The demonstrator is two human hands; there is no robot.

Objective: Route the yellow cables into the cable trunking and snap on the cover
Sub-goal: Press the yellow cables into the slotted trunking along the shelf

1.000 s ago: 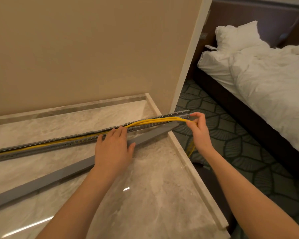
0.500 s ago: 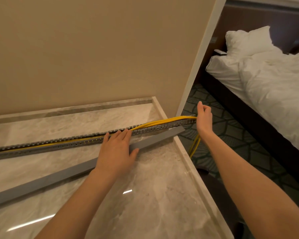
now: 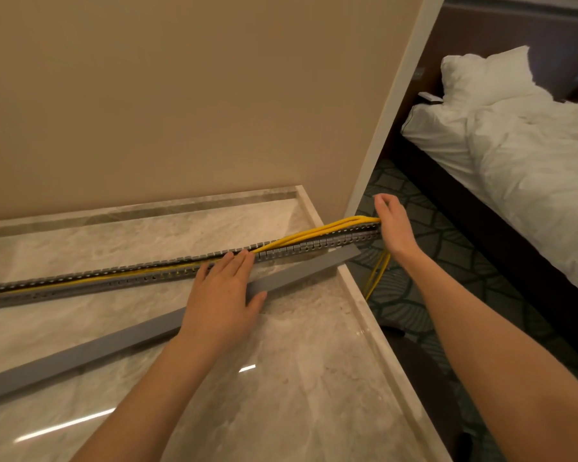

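Observation:
A long grey slotted cable trunking (image 3: pixel 121 278) lies across the marble counter, its right end past the counter's edge. Yellow cables (image 3: pixel 317 232) lie inside it on the left, rise above it near the right end, and drop toward the floor. My left hand (image 3: pixel 222 295) rests flat, fingertips pressing the cables into the trunking, palm over the flat grey cover (image 3: pixel 90 348) that lies beside it. My right hand (image 3: pixel 392 225) sits at the trunking's right end with the cables bending under it; the grip is hidden.
The marble counter (image 3: pixel 297 388) has a raised rim on its right side. A beige wall stands behind it. To the right are patterned carpet (image 3: pixel 447 248) and a bed (image 3: pixel 521 155) with white linen.
My right hand has let go of its pinch and moved to the trunking's end, with the cables now bent down over it. My left hand has stayed on the trunking.

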